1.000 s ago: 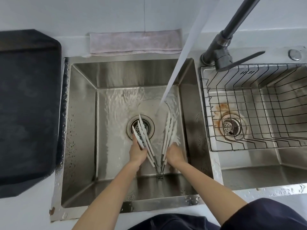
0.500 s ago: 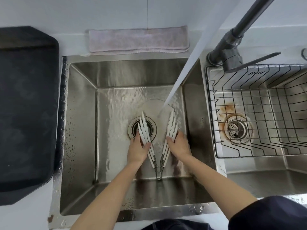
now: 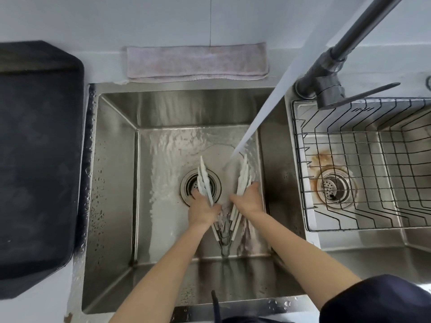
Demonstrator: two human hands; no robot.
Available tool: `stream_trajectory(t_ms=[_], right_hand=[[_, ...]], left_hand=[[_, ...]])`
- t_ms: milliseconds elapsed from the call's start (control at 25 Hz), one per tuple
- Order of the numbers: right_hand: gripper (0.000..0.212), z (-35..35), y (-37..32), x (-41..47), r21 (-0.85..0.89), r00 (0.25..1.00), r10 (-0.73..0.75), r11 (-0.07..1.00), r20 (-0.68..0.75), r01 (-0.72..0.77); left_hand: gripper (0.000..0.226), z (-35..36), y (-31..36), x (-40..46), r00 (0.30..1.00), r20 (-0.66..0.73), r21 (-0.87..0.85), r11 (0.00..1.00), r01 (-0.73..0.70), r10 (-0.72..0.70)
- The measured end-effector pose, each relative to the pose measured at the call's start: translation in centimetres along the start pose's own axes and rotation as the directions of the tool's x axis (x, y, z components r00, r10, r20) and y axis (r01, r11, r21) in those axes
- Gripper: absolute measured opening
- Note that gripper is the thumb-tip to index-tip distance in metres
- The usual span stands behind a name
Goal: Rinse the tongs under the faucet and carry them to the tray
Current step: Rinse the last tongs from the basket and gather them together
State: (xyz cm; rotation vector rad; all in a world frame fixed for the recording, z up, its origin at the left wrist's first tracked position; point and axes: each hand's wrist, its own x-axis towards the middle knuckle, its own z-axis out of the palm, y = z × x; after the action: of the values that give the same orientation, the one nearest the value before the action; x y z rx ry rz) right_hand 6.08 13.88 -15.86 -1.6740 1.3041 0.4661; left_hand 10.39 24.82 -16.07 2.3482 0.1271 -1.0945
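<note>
White-tipped metal tongs lie spread in a V inside the left sink basin, hinge toward me near the front. My left hand grips the left arm of the tongs above the drain. My right hand grips the right arm. Water from the dark faucet streams down at a slant and lands between the two tips. The dark tray rests on the counter to the left of the sink.
A folded pinkish cloth lies on the ledge behind the basin. The right basin holds a wire rack over a rust-stained drain. Droplets cover the sink's left rim and front edge.
My view has shifted slightly, so the sink sits a bit further right and lower. Both hands have stayed on the spread tongs under the running water, sliding a little along the arms.
</note>
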Motion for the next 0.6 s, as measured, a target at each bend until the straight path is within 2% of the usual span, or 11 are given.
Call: stream_trajectory(t_ms=[120, 240, 400, 480, 600], right_hand=[[0.056, -1.3, -1.5, -0.9, 0.221, 0.997, -0.074, 0.973, 0.026, 0.066], [0.037, -3.1, -3.2, -2.1, 0.299, 0.969, -0.245, 0.926, 0.017, 0.228], [0.032, -5.8, -5.3, -4.2, 0.356, 0.896, -0.438, 0.851, 0.076, 0.386], [0.018, -7.0, -6.5, -5.6, 0.382, 0.849, -0.526, 0.796, 0.054, 0.469], [0.009, -8.3, -8.1, -7.3, 0.415, 0.812, -0.583, 0.739, -0.001, 0.531]], left_hand=[[0.059, -1.3, 0.7, -0.1, 0.999, 0.028, -0.366, 0.930, 0.042, -0.034], [0.013, -3.2, 1.8, -0.6, 0.992, 0.125, -0.538, 0.842, 0.042, 0.031], [0.017, -6.3, 3.0, -1.5, 0.957, 0.188, -0.770, 0.638, 0.003, 0.223], [0.010, -7.5, 3.4, -2.1, 0.910, 0.236, -0.837, 0.546, 0.013, 0.340], [0.013, -8.4, 3.9, -3.2, 0.865, 0.268, -0.872, 0.489, 0.030, 0.424]])
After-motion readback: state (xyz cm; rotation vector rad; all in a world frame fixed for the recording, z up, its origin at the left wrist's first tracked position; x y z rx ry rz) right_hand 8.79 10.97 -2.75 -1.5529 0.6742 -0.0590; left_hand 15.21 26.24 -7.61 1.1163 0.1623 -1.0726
